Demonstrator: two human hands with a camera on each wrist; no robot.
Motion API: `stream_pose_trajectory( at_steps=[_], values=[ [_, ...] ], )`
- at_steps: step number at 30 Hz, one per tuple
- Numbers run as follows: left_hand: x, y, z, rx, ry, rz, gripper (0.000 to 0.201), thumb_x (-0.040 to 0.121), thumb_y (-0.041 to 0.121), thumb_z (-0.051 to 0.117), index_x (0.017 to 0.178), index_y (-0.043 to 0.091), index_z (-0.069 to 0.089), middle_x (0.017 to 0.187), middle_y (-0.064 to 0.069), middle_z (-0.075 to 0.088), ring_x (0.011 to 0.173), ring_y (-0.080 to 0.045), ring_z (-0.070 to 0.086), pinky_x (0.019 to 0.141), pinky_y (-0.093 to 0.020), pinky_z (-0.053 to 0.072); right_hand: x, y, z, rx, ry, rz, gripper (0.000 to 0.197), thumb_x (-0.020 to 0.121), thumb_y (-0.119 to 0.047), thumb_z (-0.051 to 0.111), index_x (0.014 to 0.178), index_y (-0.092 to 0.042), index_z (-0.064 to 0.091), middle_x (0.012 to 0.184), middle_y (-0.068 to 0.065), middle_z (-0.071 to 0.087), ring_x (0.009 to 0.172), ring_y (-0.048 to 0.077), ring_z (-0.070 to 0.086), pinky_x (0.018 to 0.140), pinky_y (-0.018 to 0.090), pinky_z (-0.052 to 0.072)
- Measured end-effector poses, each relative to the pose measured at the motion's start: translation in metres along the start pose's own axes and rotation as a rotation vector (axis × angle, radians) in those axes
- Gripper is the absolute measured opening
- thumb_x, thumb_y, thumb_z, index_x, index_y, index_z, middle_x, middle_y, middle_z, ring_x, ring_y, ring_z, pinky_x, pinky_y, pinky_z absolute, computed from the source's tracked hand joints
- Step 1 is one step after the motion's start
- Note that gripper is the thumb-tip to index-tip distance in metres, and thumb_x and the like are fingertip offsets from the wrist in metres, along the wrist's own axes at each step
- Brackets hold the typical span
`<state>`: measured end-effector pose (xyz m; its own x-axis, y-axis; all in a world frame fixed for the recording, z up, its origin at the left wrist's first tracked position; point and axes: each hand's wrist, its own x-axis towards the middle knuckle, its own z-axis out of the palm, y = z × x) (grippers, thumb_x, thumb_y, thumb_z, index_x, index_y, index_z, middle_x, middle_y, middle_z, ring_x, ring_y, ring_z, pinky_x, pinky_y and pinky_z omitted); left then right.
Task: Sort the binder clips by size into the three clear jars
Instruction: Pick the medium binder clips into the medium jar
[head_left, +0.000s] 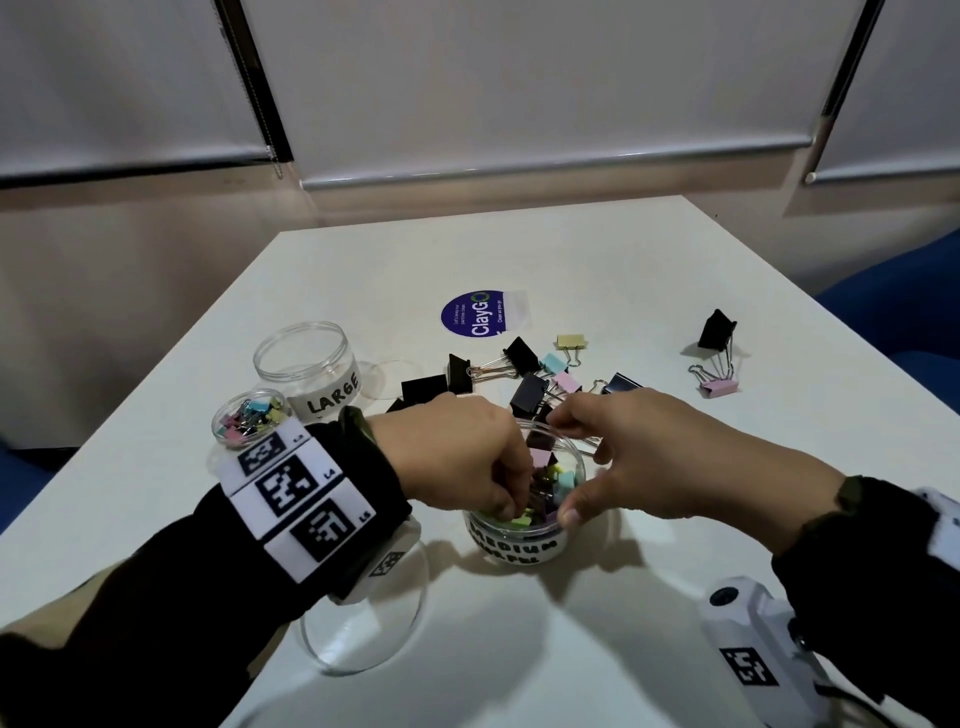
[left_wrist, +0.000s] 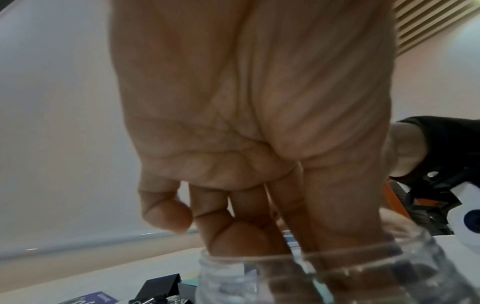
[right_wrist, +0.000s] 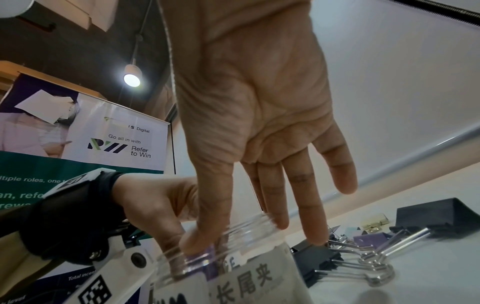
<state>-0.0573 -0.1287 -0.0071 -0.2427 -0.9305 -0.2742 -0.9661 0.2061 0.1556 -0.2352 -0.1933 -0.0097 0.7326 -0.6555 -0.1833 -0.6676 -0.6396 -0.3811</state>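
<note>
The clear jar labelled MEDIUM (head_left: 519, 545) stands near the table's front and holds several pastel clips. My left hand (head_left: 514, 506) reaches down into it, thumb and first fingers inside, the two outer fingers curled. The jar's wall (left_wrist: 363, 267) hides those fingertips, so any clip between them is not visible. My right hand (head_left: 571, 467) grips the jar by its rim (right_wrist: 259, 267), thumb on the near side and fingers over the far side. A pile of loose black and pastel binder clips (head_left: 530, 379) lies just behind the jar.
The LARGE jar (head_left: 306, 364) stands at the back left, and the small jar (head_left: 249, 418) of tiny clips is in front of it. A clear lid (head_left: 363, 623) lies under my left wrist. A black clip (head_left: 717, 330) and a pink clip (head_left: 719, 387) sit apart on the right, by a round sticker (head_left: 478, 314).
</note>
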Motion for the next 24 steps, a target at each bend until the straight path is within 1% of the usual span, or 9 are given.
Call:
stream_pose_trajectory(
  at_steps=[2, 4, 8, 11, 12, 14, 17, 21, 24],
  values=[
    [0.000, 0.000, 0.001, -0.006, -0.006, -0.005, 0.013, 0.081, 0.031, 0.071, 0.093, 0.036, 0.074, 0.065, 0.024, 0.057, 0.062, 0.021, 0.047, 0.062, -0.016, 0.035, 0.000, -0.001, 0.000, 0.010, -0.001, 0.001, 0.087, 0.056, -0.050, 0.086, 0.132, -0.030, 0.047, 0.131, -0.013, 0.056, 0.101, 0.009, 0.056, 0.087, 0.030, 0.049],
    [0.000, -0.001, -0.003, -0.062, 0.018, -0.002, 0.013, 0.083, 0.025, 0.067, 0.091, 0.032, 0.074, 0.067, 0.022, 0.060, 0.061, 0.017, 0.049, 0.060, -0.014, 0.036, 0.001, -0.001, 0.000, 0.009, -0.002, 0.001, 0.086, 0.057, -0.049, 0.086, 0.132, -0.030, 0.047, 0.131, -0.012, 0.056, 0.101, 0.008, 0.055, 0.087, 0.030, 0.049],
    [0.007, -0.015, -0.019, -0.140, 0.167, -0.028, 0.018, 0.082, 0.011, 0.060, 0.088, 0.024, 0.072, 0.070, 0.018, 0.062, 0.061, 0.015, 0.050, 0.055, -0.005, 0.034, 0.000, 0.002, -0.001, 0.010, -0.004, 0.002, 0.086, 0.057, -0.049, 0.085, 0.131, -0.030, 0.047, 0.131, -0.012, 0.056, 0.105, 0.010, 0.056, 0.088, 0.030, 0.048],
    [0.023, -0.035, -0.026, -0.116, 0.280, -0.114, 0.020, 0.083, 0.009, 0.060, 0.094, 0.021, 0.072, 0.075, 0.015, 0.062, 0.063, 0.007, 0.052, 0.057, -0.006, 0.034, -0.001, 0.001, -0.001, 0.013, -0.006, -0.002, 0.084, 0.058, -0.049, 0.085, 0.131, -0.031, 0.048, 0.131, -0.013, 0.056, 0.102, 0.008, 0.055, 0.089, 0.030, 0.048],
    [0.029, -0.041, -0.026, -0.087, 0.297, -0.142, 0.019, 0.084, 0.011, 0.062, 0.098, 0.021, 0.071, 0.078, 0.013, 0.062, 0.065, 0.004, 0.052, 0.061, -0.009, 0.036, -0.002, 0.000, 0.000, 0.007, -0.005, -0.001, 0.083, 0.058, -0.049, 0.085, 0.131, -0.031, 0.048, 0.130, -0.012, 0.057, 0.104, 0.009, 0.056, 0.089, 0.030, 0.048],
    [0.041, -0.051, -0.022, -0.029, 0.274, -0.174, 0.020, 0.084, 0.015, 0.066, 0.102, 0.021, 0.071, 0.081, 0.012, 0.060, 0.072, -0.002, 0.053, 0.070, -0.018, 0.042, -0.001, -0.001, 0.001, -0.021, -0.005, -0.003, 0.082, 0.059, -0.051, 0.084, 0.130, -0.030, 0.048, 0.129, -0.011, 0.058, 0.104, 0.011, 0.057, 0.088, 0.030, 0.048],
    [0.054, -0.056, -0.013, -0.011, 0.127, -0.162, 0.022, 0.083, 0.019, 0.071, 0.105, 0.025, 0.072, 0.084, 0.012, 0.063, 0.084, -0.008, 0.061, 0.078, -0.028, 0.051, 0.000, -0.001, 0.002, -0.049, -0.011, -0.025, 0.078, 0.061, -0.053, 0.082, 0.129, -0.030, 0.050, 0.127, -0.012, 0.059, 0.095, 0.008, 0.054, 0.082, 0.026, 0.046],
    [0.061, -0.053, -0.002, -0.021, -0.014, -0.091, 0.036, 0.083, 0.020, 0.074, 0.116, 0.034, 0.068, 0.096, 0.011, 0.069, 0.069, 0.004, 0.054, 0.076, -0.026, 0.051, -0.006, -0.003, 0.005, -0.064, 0.012, -0.049, 0.067, 0.067, -0.054, 0.077, 0.126, -0.034, 0.051, 0.126, -0.015, 0.059, 0.100, 0.008, 0.057, 0.079, 0.026, 0.046],
    [0.063, -0.052, -0.001, -0.006, -0.024, -0.097, 0.042, 0.071, 0.032, 0.084, 0.110, 0.034, 0.069, 0.094, 0.011, 0.068, 0.075, -0.005, 0.058, 0.075, -0.027, 0.050, -0.017, -0.008, 0.004, -0.086, 0.084, -0.122, 0.056, 0.076, -0.047, 0.072, 0.125, -0.042, 0.046, 0.121, -0.022, 0.054, 0.091, 0.005, 0.049, 0.080, 0.027, 0.046]
  ],
)
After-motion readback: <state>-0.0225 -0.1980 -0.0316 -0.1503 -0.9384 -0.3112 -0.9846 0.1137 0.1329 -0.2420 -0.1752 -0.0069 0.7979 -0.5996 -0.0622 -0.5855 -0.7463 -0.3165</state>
